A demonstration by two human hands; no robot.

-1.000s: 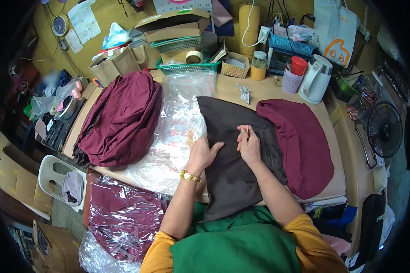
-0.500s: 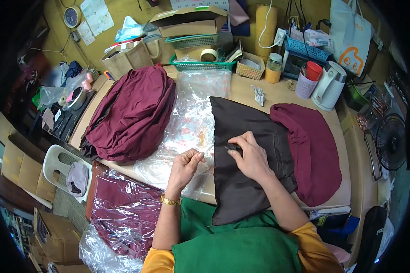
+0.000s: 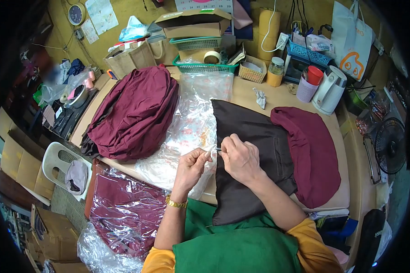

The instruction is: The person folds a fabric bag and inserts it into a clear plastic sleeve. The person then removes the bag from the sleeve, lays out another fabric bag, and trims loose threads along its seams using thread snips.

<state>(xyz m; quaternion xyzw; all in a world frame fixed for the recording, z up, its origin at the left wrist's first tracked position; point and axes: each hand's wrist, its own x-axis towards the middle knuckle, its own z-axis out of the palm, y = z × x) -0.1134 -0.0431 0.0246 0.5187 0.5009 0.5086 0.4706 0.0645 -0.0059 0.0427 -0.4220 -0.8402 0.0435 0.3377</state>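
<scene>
Dark brown cloth (image 3: 241, 125), with a stitched slit on its right part, lies spread on the table and hangs over the front edge. Above its left edge, my left hand (image 3: 192, 167) is closed in a pinch; anything between the fingertips is too fine to make out. My right hand (image 3: 240, 159) is closed over the cloth, gripping small thread snips (image 3: 218, 149), mostly hidden, with a metal tip showing towards my left fingers. The fingertips of both hands are close together but apart. Joined to the cloth's right side is a bunched maroon part (image 3: 312, 154).
Clear plastic (image 3: 193, 98) lies left of the cloth, beside a maroon fabric heap (image 3: 132, 111). A plastic-wrapped maroon bundle (image 3: 125, 209) sits lower left. Along the back stand a green basket (image 3: 205, 68), a jar (image 3: 275, 73), a purple cup (image 3: 306, 88) and a kettle (image 3: 330, 91).
My right hand has moved left, bringing the snips' tip near my left fingers. My left hand has shifted slightly right. The view has moved a little.
</scene>
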